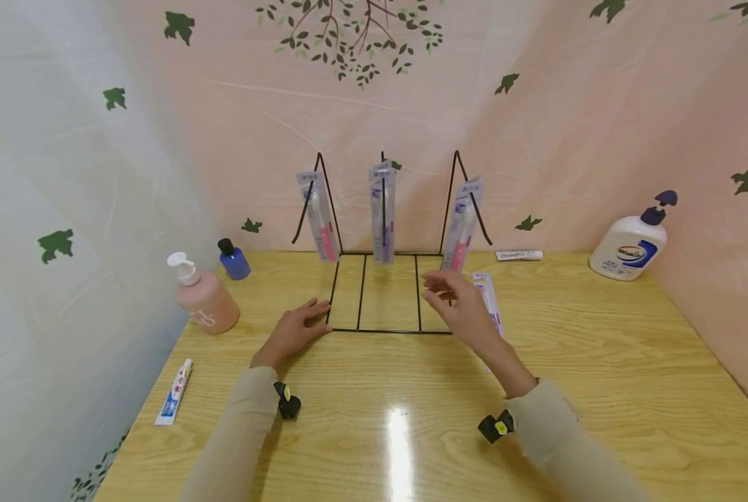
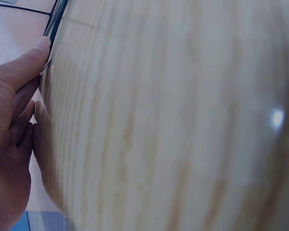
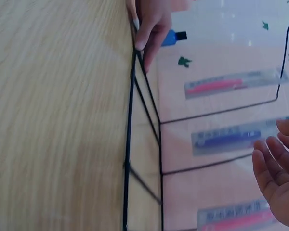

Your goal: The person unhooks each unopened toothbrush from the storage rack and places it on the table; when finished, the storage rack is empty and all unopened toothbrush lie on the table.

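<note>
A black wire rack (image 1: 389,331) stands on the wooden table, with three upright prongs. From them hang packaged toothbrushes: a pink one (image 1: 323,230) at left, a purple one (image 1: 383,216) in the middle, another pink one (image 1: 459,233) at right. My left hand (image 1: 295,331) rests on the table, its thumb and fingertips touching the rack's left end. In front of the right toothbrush is my right hand (image 1: 460,303), fingers loosely bent and holding nothing, as the right wrist view shows. One more packaged toothbrush (image 1: 488,300) lies on the table, partly hidden by that hand.
At left stand a pink pump bottle (image 1: 207,303) and a small blue bottle (image 1: 235,263); a toothpaste tube (image 1: 175,394) lies nearer. Behind at right are a white tube (image 1: 519,256) and a white pump bottle (image 1: 627,247). A patterned cloth (image 1: 361,118) hangs behind the table.
</note>
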A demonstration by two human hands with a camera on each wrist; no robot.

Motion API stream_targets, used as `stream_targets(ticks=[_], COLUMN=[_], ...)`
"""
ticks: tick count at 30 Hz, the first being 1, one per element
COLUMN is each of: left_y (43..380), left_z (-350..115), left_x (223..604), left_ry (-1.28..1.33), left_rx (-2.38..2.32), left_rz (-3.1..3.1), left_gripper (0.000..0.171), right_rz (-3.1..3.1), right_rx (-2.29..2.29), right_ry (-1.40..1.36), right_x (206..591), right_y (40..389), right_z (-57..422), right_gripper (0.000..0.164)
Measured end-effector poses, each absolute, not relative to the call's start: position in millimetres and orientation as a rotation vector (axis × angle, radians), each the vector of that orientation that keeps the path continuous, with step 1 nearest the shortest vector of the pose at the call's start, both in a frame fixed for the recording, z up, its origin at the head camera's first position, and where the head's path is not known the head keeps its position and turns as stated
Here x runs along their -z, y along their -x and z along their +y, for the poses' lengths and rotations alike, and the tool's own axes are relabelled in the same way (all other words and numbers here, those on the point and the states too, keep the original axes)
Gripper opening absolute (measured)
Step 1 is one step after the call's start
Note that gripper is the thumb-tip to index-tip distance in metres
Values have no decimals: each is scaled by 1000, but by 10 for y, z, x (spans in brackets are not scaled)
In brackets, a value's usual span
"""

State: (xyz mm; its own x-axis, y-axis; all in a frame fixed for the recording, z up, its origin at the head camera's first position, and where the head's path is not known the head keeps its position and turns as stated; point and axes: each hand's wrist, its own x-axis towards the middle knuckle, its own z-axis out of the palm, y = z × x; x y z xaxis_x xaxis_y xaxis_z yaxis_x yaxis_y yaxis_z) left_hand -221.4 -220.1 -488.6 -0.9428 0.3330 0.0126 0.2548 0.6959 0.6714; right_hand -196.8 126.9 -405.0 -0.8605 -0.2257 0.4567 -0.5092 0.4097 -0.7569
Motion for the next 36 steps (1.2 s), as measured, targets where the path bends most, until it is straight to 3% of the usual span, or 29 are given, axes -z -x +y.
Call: stream_targets(ticks=[18,36], left_y=[2225,2213], left_z=[-2175,-2174], left_x=[4862,4882], left_ry=[-449,-459], left_rx=[-1055,-1103], left_rz=[2817,2814], left_gripper=[54,53], right_rz=[-2303,-2306], right_rx=[-1531,-1758], right_ry=[-812,-556], right_x=[3847,3565], right_y=[2382,2889], right_z=[177,-435], right_gripper=[29,37])
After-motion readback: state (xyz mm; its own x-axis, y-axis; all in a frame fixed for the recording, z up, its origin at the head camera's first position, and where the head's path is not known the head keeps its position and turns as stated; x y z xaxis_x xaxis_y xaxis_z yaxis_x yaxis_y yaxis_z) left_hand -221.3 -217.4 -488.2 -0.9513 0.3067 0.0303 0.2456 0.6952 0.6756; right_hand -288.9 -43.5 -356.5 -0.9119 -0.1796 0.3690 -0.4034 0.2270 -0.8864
